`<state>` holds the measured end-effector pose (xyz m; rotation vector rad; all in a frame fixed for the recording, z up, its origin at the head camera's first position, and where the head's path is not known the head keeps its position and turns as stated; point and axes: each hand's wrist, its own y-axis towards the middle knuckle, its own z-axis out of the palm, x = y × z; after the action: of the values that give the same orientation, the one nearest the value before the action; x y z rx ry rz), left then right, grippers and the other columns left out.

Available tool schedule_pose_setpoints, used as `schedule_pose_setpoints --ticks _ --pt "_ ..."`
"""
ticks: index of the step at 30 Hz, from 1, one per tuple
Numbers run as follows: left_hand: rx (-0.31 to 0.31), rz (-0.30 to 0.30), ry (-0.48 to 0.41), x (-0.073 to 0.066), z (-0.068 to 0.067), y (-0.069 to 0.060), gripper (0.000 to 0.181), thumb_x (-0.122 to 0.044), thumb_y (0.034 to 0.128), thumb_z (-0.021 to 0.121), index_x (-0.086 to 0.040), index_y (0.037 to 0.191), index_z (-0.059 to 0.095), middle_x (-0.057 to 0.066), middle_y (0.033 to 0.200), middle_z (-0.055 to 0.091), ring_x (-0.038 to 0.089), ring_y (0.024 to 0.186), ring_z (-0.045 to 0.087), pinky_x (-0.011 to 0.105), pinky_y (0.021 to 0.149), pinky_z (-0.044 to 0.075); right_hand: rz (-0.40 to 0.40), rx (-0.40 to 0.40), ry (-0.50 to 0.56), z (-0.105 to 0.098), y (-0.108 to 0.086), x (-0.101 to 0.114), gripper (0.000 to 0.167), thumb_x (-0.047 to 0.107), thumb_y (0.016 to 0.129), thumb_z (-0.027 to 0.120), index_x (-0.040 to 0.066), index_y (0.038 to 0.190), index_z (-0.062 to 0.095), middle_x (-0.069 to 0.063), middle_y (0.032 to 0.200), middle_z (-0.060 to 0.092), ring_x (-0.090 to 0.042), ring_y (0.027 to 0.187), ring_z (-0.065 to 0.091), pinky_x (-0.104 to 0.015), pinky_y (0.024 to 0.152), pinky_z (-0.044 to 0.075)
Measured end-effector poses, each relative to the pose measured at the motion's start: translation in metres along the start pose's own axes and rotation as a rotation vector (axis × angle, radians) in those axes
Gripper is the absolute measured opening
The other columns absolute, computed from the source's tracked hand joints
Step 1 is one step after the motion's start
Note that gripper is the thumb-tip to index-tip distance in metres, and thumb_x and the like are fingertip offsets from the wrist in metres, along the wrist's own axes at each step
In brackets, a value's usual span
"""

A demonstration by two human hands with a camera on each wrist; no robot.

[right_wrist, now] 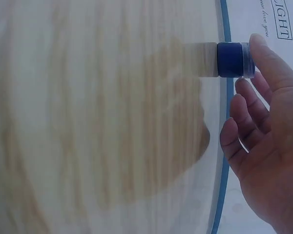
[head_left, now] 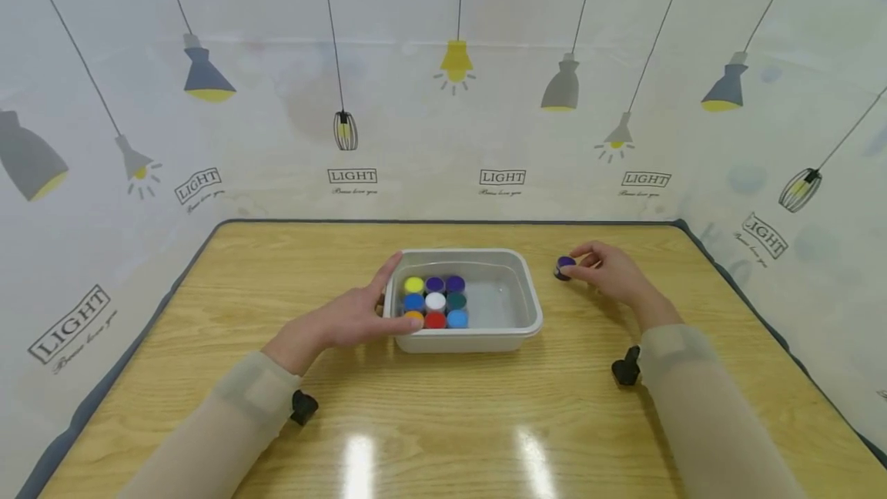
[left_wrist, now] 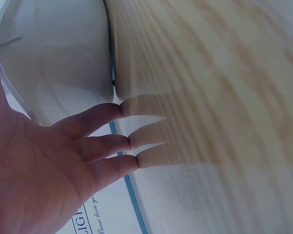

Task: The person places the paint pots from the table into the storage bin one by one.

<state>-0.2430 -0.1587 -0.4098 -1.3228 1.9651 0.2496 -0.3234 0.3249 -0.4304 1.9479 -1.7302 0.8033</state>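
A white plastic tub (head_left: 530, 322) stands on the table, with several small paint pots of mixed colours, such as a white pot (head_left: 435, 301) and a red pot (head_left: 435, 320), packed in its left part. Against the tub's left end lies my left hand (head_left: 353, 318), thumb over the near rim and index finger along the far corner. In the left wrist view its other fingers (left_wrist: 105, 141) stretch straight down to the table beside the tub. To the right of the tub, my right hand (head_left: 613, 272) pinches a dark purple-blue paint pot (right_wrist: 229, 60), which stands upright on the table.
The glossy wooden table (head_left: 443, 414) has a dark edge strip at the back and sides. Behind it hangs a pale curtain (head_left: 430, 145) printed with lamps. Black wrist mounts (head_left: 626, 368) show below both sleeves.
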Motion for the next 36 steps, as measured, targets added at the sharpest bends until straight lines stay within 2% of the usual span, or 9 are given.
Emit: schedule_pose_setpoints --ticks 9,15,22,29,36 --pt "0.003 -0.005 -0.003 -0.004 0.000 0.000 0.123 -0.081 0.0918 0.069 -0.044 0.174 -0.015 0.025 0.169 0.047 0.045 0.151 0.053 0.068 0.126 0.038 0.038 -0.008 -0.015 0.001 0.005 -0.002 0.057 0.051 0.102 0.078 0.006 0.134 0.062 -0.017 0.121 0.064 -0.024 0.090 0.063 -0.034 0.076 0.051" --pt "0.003 -0.003 0.000 -0.003 -0.001 0.001 0.123 -0.081 0.0920 0.068 -0.045 0.174 -0.015 0.026 0.169 0.047 0.046 0.150 0.053 0.069 0.125 0.038 0.020 0.003 -0.011 -0.001 0.000 0.001 0.055 0.045 0.103 0.078 0.004 0.136 0.065 -0.019 0.123 0.066 -0.025 0.094 0.065 -0.032 0.077 0.055" --pt "0.000 -0.010 0.006 -0.004 -0.001 -0.001 0.123 -0.081 0.0916 0.069 -0.045 0.174 -0.014 0.025 0.169 0.048 0.046 0.150 0.053 0.068 0.125 0.038 0.003 0.047 -0.025 -0.003 -0.006 -0.002 0.050 0.040 0.105 0.076 0.009 0.143 0.066 -0.019 0.132 0.064 -0.025 0.099 0.064 -0.033 0.076 0.057" --pt "-0.004 -0.015 0.008 -0.003 -0.001 -0.002 0.122 -0.081 0.0920 0.068 -0.045 0.174 -0.014 0.026 0.168 0.048 0.046 0.150 0.053 0.068 0.125 0.039 -0.075 0.064 -0.036 -0.004 -0.015 0.001 0.043 0.039 0.104 0.078 0.011 0.136 0.070 -0.017 0.123 0.067 -0.024 0.093 0.063 -0.033 0.072 0.056" --pt "-0.006 -0.009 0.005 -0.001 0.000 -0.002 0.122 -0.081 0.0925 0.068 -0.045 0.174 -0.015 0.027 0.168 0.049 0.046 0.149 0.055 0.068 0.124 0.040 -0.172 0.030 -0.053 -0.013 -0.029 0.022 0.036 0.038 0.105 0.077 0.014 0.132 0.073 -0.012 0.120 0.070 -0.024 0.092 0.060 -0.033 0.074 0.051"
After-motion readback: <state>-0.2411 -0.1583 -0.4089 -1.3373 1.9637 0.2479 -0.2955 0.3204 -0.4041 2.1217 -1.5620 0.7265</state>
